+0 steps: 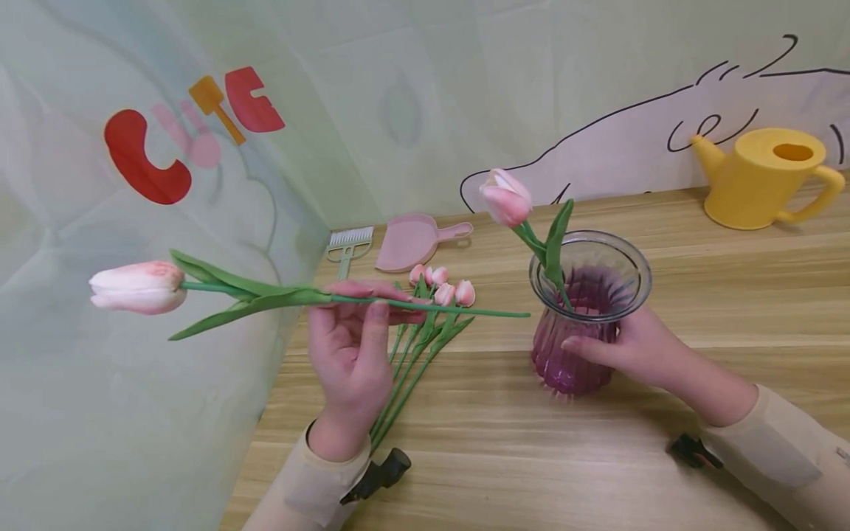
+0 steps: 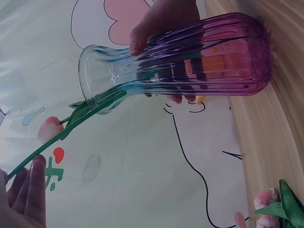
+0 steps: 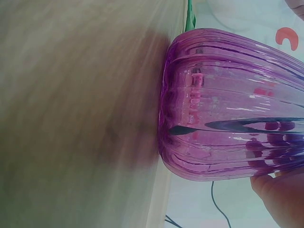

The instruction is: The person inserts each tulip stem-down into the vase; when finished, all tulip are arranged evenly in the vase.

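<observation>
My left hand [image 1: 352,354] pinches the green stem of a pink-and-white artificial tulip [image 1: 139,287], held level above the table with its bloom to the left. The stem's bare end points at the vase. My right hand [image 1: 637,350] grips the ribbed glass vase [image 1: 558,354], purple below and clear at its flared rim, which stands upright on the table. A second tulip [image 1: 508,198] leans in the vase, its bloom above the rim at the left. In the left wrist view, the held stem crosses in front of the glass vase [image 2: 213,61].
Several more tulips [image 1: 445,295] lie on the wooden table [image 1: 505,457] behind the left hand. At the back are a pink dustpan [image 1: 408,243] and a small green brush [image 1: 350,243]. A yellow watering can [image 1: 760,181] stands at the back right, near the printed backdrop [image 1: 451,96].
</observation>
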A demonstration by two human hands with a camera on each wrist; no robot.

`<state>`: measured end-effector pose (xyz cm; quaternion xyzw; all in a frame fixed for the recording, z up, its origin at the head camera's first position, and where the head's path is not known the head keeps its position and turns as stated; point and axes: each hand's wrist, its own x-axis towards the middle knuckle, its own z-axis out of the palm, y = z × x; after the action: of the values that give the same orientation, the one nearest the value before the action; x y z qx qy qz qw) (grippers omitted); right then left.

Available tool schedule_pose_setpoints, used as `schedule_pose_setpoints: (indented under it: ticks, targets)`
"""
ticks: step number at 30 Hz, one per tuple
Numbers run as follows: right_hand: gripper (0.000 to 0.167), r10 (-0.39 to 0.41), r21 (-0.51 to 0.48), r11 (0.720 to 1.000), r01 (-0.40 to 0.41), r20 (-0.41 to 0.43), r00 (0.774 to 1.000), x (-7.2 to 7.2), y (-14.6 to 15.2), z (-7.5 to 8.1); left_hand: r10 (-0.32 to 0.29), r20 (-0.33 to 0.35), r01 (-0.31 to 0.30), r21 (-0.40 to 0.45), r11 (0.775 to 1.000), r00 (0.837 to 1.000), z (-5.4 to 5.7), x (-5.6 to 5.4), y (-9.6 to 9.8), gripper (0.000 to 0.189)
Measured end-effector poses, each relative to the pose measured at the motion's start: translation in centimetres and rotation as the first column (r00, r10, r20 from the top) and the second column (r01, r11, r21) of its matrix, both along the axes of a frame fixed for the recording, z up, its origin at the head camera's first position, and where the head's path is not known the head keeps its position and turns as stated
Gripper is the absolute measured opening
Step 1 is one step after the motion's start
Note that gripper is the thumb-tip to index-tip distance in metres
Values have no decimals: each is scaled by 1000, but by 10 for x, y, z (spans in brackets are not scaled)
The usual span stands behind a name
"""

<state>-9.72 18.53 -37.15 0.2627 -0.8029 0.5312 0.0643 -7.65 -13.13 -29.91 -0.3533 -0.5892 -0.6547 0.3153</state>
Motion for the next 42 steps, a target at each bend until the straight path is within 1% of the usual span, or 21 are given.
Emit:
schedule_pose_setpoints:
  ticks: [5, 12, 19, 24, 31, 39, 42]
  targets:
    - [79, -2, -1, 1000, 2, 9, 1000, 0, 0, 0, -13, -6, 14, 23, 1000, 1000, 1, 1, 0, 17]
    - [79, -1, -7, 1000, 1, 16, 1000, 0, 0, -1, -17, -29, 18, 48, 999, 999, 2, 1, 1, 16]
    - [78, -3, -8, 1000, 3, 19, 1000, 1, -1, 0, -6, -35, 7, 54, 999, 999, 2, 2, 0, 18]
    - [78, -1, -12, 1000, 1, 15, 1000, 0, 0, 0, -11, -36, 13, 60, 998, 999, 3, 2, 0, 18]
    - [79, -6, -8, 1000, 6, 16, 1000, 0, 0, -2, 5, -46, -2, 72, 997, 999, 4, 2, -1, 19]
    - [79, -9, -8, 1000, 9, 16, 1000, 0, 1, -3, -7, -48, 12, 88, 996, 999, 5, 2, -2, 18]
    - [79, -10, -8, 1000, 10, 16, 1000, 0, 0, -3, 6, -62, 1, 105, 994, 998, 5, 2, -1, 19]
